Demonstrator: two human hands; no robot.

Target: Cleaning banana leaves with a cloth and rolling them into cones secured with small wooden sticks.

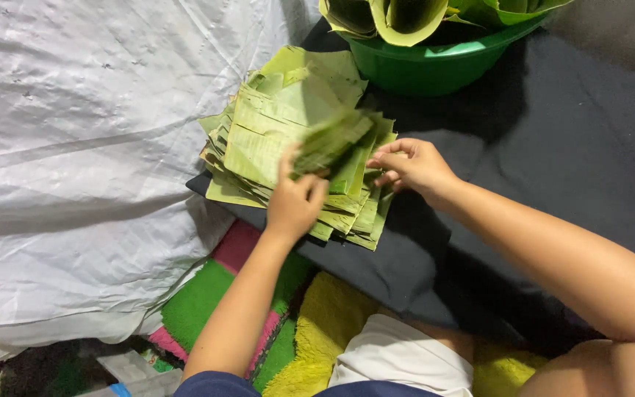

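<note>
A thick stack of cut green banana-leaf pieces point(273, 132) lies on a black cloth point(553, 147). My left hand point(295, 202) pinches a blurred strip of leaf point(328, 143) and lifts it above the stack. Just to the right, my right hand point(413, 165) rests at the stack's edge, its fingers curled on the edges of the leaf pieces there.
A green plastic basin point(435, 62) filled with rolled leaves stands behind the stack. A white plastic sheet point(75, 147) covers the left side. A fuzzy green, yellow and pink mat point(325, 323) lies near my knees.
</note>
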